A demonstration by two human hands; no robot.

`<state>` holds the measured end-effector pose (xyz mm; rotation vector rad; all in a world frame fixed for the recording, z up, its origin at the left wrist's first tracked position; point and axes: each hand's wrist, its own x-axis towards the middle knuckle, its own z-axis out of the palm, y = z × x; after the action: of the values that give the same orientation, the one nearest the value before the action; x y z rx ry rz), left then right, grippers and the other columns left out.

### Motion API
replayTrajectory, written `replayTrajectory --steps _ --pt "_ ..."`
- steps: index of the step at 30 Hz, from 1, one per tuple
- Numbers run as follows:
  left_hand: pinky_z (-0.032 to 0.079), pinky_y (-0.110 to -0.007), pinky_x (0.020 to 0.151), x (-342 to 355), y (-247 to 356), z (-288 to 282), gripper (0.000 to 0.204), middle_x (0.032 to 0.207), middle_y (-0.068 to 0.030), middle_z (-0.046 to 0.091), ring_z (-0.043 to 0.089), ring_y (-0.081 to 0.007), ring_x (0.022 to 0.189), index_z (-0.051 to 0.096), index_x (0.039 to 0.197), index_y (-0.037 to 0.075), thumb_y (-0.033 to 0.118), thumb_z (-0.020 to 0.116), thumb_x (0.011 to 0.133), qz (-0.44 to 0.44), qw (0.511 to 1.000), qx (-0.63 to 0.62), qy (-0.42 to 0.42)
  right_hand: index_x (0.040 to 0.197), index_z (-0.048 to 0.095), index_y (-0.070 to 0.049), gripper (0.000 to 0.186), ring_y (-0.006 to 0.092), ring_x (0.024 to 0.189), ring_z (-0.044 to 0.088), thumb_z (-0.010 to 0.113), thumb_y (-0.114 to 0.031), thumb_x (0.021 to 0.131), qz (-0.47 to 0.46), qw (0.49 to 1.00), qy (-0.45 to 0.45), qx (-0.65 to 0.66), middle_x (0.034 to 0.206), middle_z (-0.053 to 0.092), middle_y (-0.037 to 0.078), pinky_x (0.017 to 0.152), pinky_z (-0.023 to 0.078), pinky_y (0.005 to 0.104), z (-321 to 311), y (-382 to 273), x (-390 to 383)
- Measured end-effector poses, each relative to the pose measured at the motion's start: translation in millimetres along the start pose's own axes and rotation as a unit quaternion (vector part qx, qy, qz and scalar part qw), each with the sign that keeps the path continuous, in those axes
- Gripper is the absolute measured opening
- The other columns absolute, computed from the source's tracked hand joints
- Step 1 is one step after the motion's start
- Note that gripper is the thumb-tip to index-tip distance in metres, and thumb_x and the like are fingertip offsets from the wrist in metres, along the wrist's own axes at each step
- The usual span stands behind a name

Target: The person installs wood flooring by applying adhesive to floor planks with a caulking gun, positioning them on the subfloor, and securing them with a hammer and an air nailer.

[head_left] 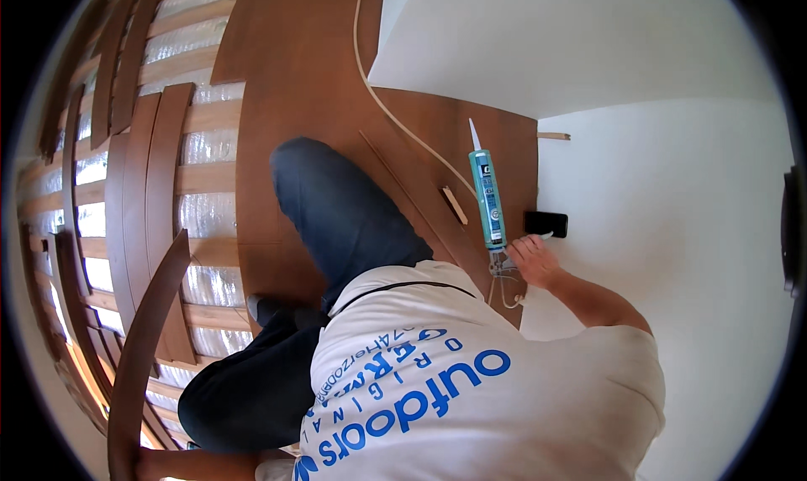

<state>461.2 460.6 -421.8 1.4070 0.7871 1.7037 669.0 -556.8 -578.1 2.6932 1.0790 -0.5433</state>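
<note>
My right hand [535, 261] is closed round the handle of a caulking gun [498, 264], beside the white wall. A teal sealant cartridge [487, 197] sits in the gun, its pale nozzle pointing away from me. At the lower left, my left hand [150, 463] is at the near end of a long brown floorboard [134, 367]. That board stands up off the floor and looks bent by the lens. The fingers of this hand are mostly hidden by the board, but they appear to grip it.
Brown flooring [286, 52] lies under my knee. To the left, wooden battens [210, 178] run over shiny foil, with loose boards [164, 170] across them. A black phone [545, 224] lies by the wall [656, 187]. A pale cable or hose [395, 121], a thin strip [395, 178] and a small wood block [455, 205] are nearby.
</note>
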Motion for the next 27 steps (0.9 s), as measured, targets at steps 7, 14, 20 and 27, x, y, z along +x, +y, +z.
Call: replayTrajectory --steps 7,14,20,27 --pt "0.043 -0.056 0.117 -23.0 0.2 39.9 0.067 0.153 -0.014 0.05 0.051 -0.0326 0.139 0.042 0.154 0.014 0.06 0.036 0.106 0.001 1.0 0.027 0.004 0.132 0.058 -0.005 0.043 0.0313 0.122 0.055 0.059 -0.01 0.09 0.197 0.979 0.032 0.038 0.124 0.059 0.014 0.112 0.036 0.0448 79.9 -67.3 38.9" --pt "0.042 -0.056 0.118 -43.0 8.8 68.1 0.073 0.149 -0.0206 0.054 0.053 -0.0372 0.137 0.046 0.152 0.006 0.061 0.028 0.108 -0.001 0.998 0.056 0.002 0.135 0.055 -0.005 0.045 0.0318 0.126 0.052 0.059 -0.011 0.091 0.283 0.955 0.024 0.089 0.126 0.059 0.014 0.114 0.034 0.0448 107.9 -67.3 64.0" --pt "0.042 -0.056 0.119 -90.1 -1.4 88.0 0.079 0.145 -0.0262 0.058 0.056 -0.0411 0.135 0.049 0.149 -0.001 0.062 0.022 0.11 -0.042 0.993 0.108 -0.009 0.135 0.054 -0.003 0.05 0.0337 0.129 0.051 0.067 -0.015 0.088 0.271 0.958 -0.018 0.09 0.13 0.057 0.016 0.116 0.033 0.0463 134.3 -45.7 67.7" --pt "0.02 -0.053 0.129 -134.4 -83.5 106.2 0.091 0.166 -0.0153 0.041 0.033 -0.0367 0.156 0.035 0.165 0.012 0.079 0.026 0.103 -0.217 0.973 -0.034 -0.069 0.146 0.045 -0.001 0.066 0.0356 0.136 0.048 0.073 -0.026 0.092 0.234 0.951 -0.144 0.14 0.141 0.052 0.02 0.117 0.033 0.0486 110.4 -74.3 87.6"
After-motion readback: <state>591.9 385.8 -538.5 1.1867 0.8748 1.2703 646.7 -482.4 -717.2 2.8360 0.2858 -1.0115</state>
